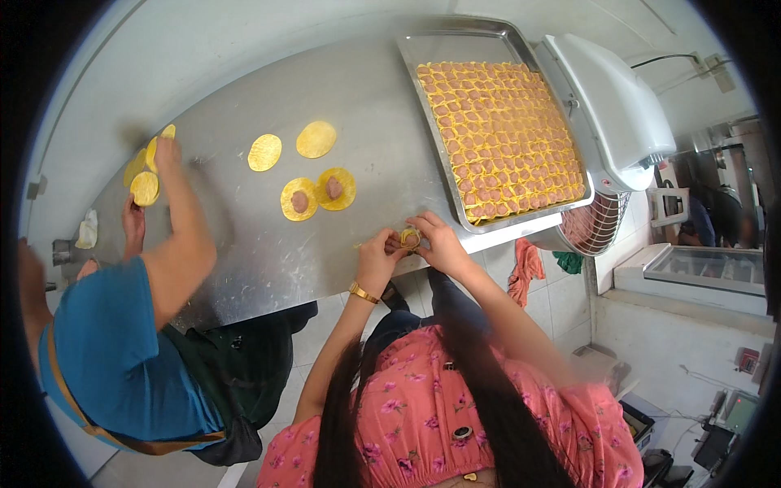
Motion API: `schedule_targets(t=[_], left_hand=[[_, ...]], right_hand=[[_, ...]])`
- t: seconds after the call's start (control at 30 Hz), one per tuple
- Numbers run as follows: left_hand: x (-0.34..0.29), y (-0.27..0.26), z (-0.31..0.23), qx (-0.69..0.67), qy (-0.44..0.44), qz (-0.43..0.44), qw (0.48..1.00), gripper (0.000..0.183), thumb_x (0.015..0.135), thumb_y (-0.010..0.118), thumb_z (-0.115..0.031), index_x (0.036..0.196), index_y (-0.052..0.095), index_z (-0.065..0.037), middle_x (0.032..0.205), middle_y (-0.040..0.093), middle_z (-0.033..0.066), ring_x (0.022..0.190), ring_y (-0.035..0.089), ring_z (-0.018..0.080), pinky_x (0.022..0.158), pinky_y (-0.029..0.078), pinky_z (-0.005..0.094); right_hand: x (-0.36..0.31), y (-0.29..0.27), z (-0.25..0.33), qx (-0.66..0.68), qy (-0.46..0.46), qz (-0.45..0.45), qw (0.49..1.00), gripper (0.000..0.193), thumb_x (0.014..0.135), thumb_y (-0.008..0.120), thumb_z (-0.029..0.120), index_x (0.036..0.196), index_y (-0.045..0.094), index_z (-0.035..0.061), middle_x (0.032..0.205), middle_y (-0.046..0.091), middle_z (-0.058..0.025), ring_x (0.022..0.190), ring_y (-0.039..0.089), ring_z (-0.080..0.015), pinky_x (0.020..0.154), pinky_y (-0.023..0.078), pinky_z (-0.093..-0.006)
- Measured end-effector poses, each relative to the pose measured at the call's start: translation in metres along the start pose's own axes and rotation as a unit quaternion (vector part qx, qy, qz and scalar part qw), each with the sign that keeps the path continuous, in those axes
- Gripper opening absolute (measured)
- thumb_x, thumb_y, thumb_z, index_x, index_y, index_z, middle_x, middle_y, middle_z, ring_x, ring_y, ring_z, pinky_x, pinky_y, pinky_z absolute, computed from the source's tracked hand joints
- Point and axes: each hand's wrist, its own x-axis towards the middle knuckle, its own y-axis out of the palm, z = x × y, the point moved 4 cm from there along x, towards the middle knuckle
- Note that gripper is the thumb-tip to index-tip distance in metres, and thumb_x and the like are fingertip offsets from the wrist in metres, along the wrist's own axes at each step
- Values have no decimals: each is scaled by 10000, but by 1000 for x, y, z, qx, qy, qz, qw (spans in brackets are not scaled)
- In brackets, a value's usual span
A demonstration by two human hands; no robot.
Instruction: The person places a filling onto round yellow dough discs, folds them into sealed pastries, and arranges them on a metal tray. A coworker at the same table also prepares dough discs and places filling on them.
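- Pinched between both hands, a small yellow dumpling (410, 237) sits just off the near edge of the steel table (268, 252), its pink filling barely showing at the top.
- On its left side, the left hand (378, 259) curls around the dumpling with fingertips pressed on the wrapper; a gold bracelet (363, 293) circles that wrist.
- On its right side, the right hand (439, 244) closes its fingers against the same dumpling, so the two hands meet around it.
- Beyond the hands, up and to the right, a metal tray (455, 49) lies on the table, packed with rows of finished dumplings (504, 138) in yellow wrappers with pink centres.
- To the left of the hands, well apart, two round yellow wrappers with filling (319, 193) overlap each other; two bare wrappers (290, 145) lie behind them.
- Farther left, another person in a blue shirt (114, 350) reaches an arm across the table to a few more yellow wrappers (146, 175).
- Past the tray, a white machine (618, 106) stands at the table's right end.
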Motion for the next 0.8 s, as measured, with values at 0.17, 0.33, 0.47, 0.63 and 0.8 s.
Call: schedule_targets(t=[0.17,0.33,0.47,0.63,0.8], left_hand=[[0,-1,-2,3,10,6,1000,239,722,745,-74,918,623,-14,781,683,123,713,684,211,650,533,304],[2,0,-1,18,3,14,1000,257,725,737,-88,935,602,-32,776,675,124,710,676,245,624,522,326],[2,-4,-4,63,74,-41,994,242,718,735,-91,914,604,-35,770,665,116,723,665,260,635,516,345],[2,-4,-2,67,56,-20,996,265,703,731,-55,944,623,-33,796,671,129,725,665,265,656,524,344],[-6,-8,-7,46,54,-20,997,235,723,706,-39,934,602,-38,822,656,137,737,651,290,645,511,355]], right_hand=[[1,3,5,-26,-28,8,999,448,641,656,-88,1065,603,46,971,572,-133,875,582,-339,718,492,-375],[3,-3,10,2,-60,-31,998,360,658,660,-67,1002,621,33,917,584,-129,860,587,-338,717,488,-376],[2,1,4,-35,2,-3,999,368,656,656,-70,1006,615,34,958,589,-129,884,585,-331,734,485,-376],[7,8,5,-12,-54,12,998,401,645,664,-62,1029,605,41,956,574,-122,892,574,-327,738,483,-385],[2,7,8,-62,-42,-4,997,386,647,658,-71,1016,608,30,950,585,-131,896,579,-339,752,495,-393]])
